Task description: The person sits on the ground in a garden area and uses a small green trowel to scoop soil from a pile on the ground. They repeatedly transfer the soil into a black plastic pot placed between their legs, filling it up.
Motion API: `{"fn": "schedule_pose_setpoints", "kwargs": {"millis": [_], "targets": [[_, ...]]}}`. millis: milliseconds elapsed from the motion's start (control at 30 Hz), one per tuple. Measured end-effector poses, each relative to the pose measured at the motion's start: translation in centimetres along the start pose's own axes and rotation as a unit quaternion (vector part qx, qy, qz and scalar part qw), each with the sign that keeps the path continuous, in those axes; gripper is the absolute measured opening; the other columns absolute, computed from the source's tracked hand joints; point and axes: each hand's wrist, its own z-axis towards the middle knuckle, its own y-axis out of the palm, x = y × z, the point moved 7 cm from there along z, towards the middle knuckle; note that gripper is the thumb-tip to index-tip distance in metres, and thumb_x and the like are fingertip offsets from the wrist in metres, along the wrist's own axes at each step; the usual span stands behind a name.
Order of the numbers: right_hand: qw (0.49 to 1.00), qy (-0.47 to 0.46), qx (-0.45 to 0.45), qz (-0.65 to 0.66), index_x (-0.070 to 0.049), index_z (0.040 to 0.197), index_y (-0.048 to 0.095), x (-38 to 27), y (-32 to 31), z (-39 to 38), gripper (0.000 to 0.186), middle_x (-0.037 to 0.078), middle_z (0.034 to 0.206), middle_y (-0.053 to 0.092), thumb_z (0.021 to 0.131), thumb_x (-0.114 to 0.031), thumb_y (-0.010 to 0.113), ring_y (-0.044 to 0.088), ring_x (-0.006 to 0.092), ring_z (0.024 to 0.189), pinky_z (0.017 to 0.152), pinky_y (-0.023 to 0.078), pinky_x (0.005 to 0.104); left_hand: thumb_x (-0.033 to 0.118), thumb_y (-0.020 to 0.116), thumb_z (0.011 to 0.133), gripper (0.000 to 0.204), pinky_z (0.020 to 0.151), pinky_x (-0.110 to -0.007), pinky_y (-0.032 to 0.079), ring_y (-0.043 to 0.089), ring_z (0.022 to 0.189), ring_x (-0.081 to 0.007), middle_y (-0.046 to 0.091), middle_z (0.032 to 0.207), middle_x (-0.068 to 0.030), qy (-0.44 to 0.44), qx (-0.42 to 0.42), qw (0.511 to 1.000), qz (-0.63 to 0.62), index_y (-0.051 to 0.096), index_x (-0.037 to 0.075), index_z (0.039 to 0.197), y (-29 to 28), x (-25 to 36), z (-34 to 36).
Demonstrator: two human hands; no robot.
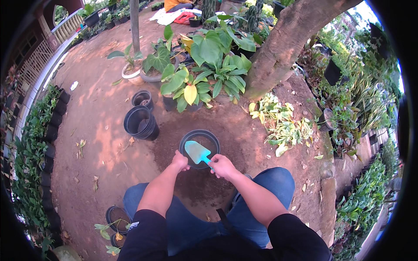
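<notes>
A round black plastic pot [218, 143] stands on the dark soil in front of my knees. My left hand [180, 162] is closed on the near left part of its rim. In my right hand [223, 166] is a turquoise garden trowel [196, 151], gripped by its handle at the pot's near right side. The trowel's blade lies over the pot's opening, pointing up and left. The inside of the pot looks dark, and how much soil it holds I cannot tell.
Left of the pot stand stacked black pots [141, 123] and a smaller black pot [143, 99]. Leafy potted plants [204, 69] and a tree trunk [278, 48] are beyond. Cut yellow-green leaves [283, 124] lie right. Two potted plants [117, 219] sit by my left thigh. A person [178, 5] sits far back.
</notes>
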Motion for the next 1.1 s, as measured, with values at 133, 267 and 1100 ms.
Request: {"fn": "schedule_pose_setpoints", "kwargs": {"millis": [133,267,1100], "targets": [[1.000,0.007,0.000,-0.015,-0.004,0.094,0.056,0.8,-0.1,0.5,0.021,0.007,0.067,0.062,0.085,-0.022,0.057,0.051,0.0125,0.042,0.042,0.042,0.0288,0.004,0.031,0.088,0.045,0.050,-0.031,0.050,0.062,0.058,-0.0210,0.062,0.085,-0.0196,-0.033,-0.089,0.990,-0.103,0.014,0.004,0.130,1.2,-1.2,0.6],[0.999,-0.008,0.035,0.024,-0.003,0.095,0.056,0.3,-1.7,1.4,0.021,0.006,0.066,0.060,0.087,-0.021,0.057,0.047,0.0103,0.040,0.038,0.037,0.0284,0.005,0.028,0.089,0.043,0.049,-0.030,0.049,0.062,0.059,-0.0209,0.062,0.087,-0.0204,-0.010,-0.096,0.993,-0.069,0.012,0.004,0.129,1.4,-1.0,0.6],[0.996,0.020,0.054,0.074,-0.001,0.093,0.061,2.2,-4.2,3.3,0.019,0.008,0.065,0.061,0.082,-0.016,0.056,0.047,0.0121,0.040,0.038,0.036,0.0283,0.013,0.031,0.091,0.052,0.043,-0.028,0.043,0.061,0.053,-0.0178,0.066,0.086,-0.0147,0.002,-0.084,0.996,0.012,0.002,0.006,0.134,1.4,-1.5,1.1]]}}
